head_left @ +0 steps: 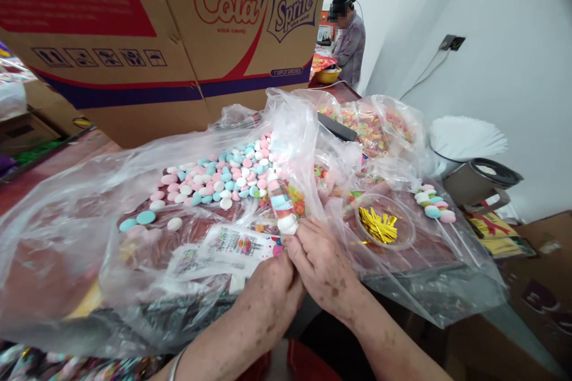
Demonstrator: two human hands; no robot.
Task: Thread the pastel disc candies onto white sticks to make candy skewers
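Both hands meet at the lower end of a candy skewer (pixel 281 205), with pink, blue and white candies stacked in what looks like a clear wrapper. My right hand (pixel 324 265) pinches just below the lowest white candy. My left hand (pixel 277 283) is closed against it, a little lower; the stick inside the fingers is hidden. To the left of the skewer lie printed clear bags (pixel 239 242). Loose pink, blue and white candies (pixel 223 175) are heaped behind them on plastic sheeting. Gold twist ties (pixel 378 225) fill a round clear tub (pixel 409 237) at the right.
A large cardboard carton (pixel 179 71) stands behind the candies. On the right are finished-looking candy skewers (pixel 431 202), a grey jug (pixel 478 181) and many white sticks (pixel 467 136). Bagged gummy candies (pixel 369 125) lie farther back. Another person (pixel 351 41) stands beyond.
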